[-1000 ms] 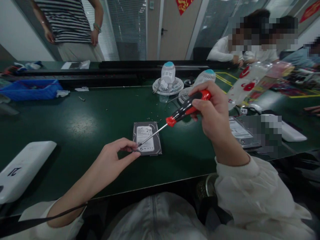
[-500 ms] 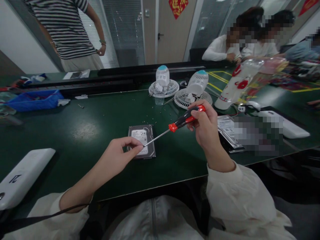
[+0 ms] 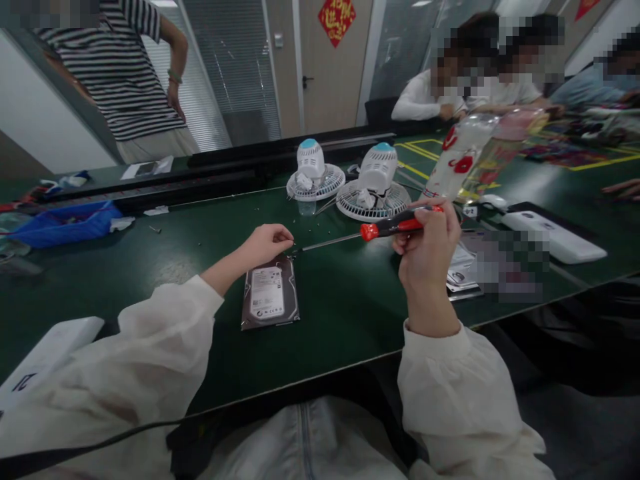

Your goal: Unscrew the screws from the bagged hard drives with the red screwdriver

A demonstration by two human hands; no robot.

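My right hand [image 3: 431, 257] is closed around the red and black handle of a screwdriver [image 3: 370, 231]. Its metal shaft points left, and the tip is just right of my left fingertips. My left hand [image 3: 265, 245] is above the far edge of a hard drive [image 3: 267, 293], its thumb and fingers pinched together. Anything between them is too small to make out. The drive lies label up on the green table, beyond the reach of neither hand. Tiny screws [image 3: 311, 231] are scattered on the table past the drive.
Two white fans [image 3: 373, 170] lie face down behind the screws. A blue tray [image 3: 75, 223] is at the far left and a white device [image 3: 50, 350] at the near left. Bottles [image 3: 465, 160], another drive [image 3: 463, 273] and a white power bank-like device [image 3: 555, 237] stand or lie right. Several people are across the table.
My left hand has moved away from me, off the drive's label to its far edge. The screwdriver has shifted right and now lies flatter, its tip farther from me.
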